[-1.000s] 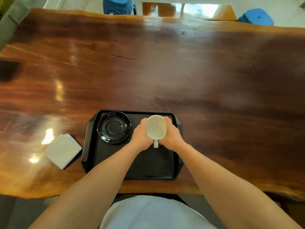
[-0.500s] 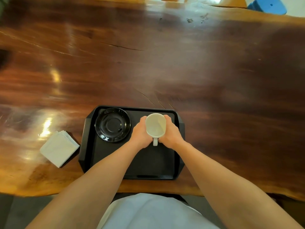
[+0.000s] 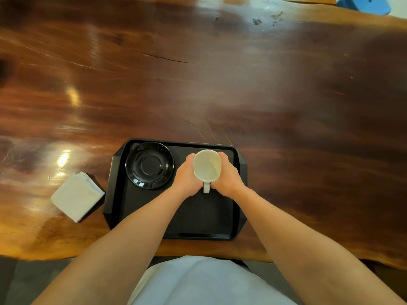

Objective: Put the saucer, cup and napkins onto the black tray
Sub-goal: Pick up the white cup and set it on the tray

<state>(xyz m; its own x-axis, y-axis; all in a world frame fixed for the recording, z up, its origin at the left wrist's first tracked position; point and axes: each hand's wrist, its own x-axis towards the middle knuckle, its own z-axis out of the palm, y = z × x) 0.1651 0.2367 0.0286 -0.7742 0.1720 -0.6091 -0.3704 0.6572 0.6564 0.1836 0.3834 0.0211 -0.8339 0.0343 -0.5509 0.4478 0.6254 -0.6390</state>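
Note:
A black tray (image 3: pixel 198 219) lies at the near edge of the wooden table. A glossy black saucer (image 3: pixel 149 165) rests in the tray's far left corner. An empty white cup (image 3: pixel 207 165) stands upright over the tray's far right part, its handle pointing toward me. My left hand (image 3: pixel 187 176) cups its left side and my right hand (image 3: pixel 226 175) cups its right side. Whether the cup's base touches the tray is hidden. A stack of white napkins (image 3: pixel 77 197) lies on the table just left of the tray.
The large polished wooden table (image 3: pixel 220 84) stretches far ahead and to both sides. A blue stool (image 3: pixel 365 5) stands beyond the far right edge. My lap in light cloth (image 3: pixel 198 282) is below the near table edge.
The view has tilted down and shifted slightly; both hands stay on the cup at the same spot over the tray. Saucer and napkins have not moved.

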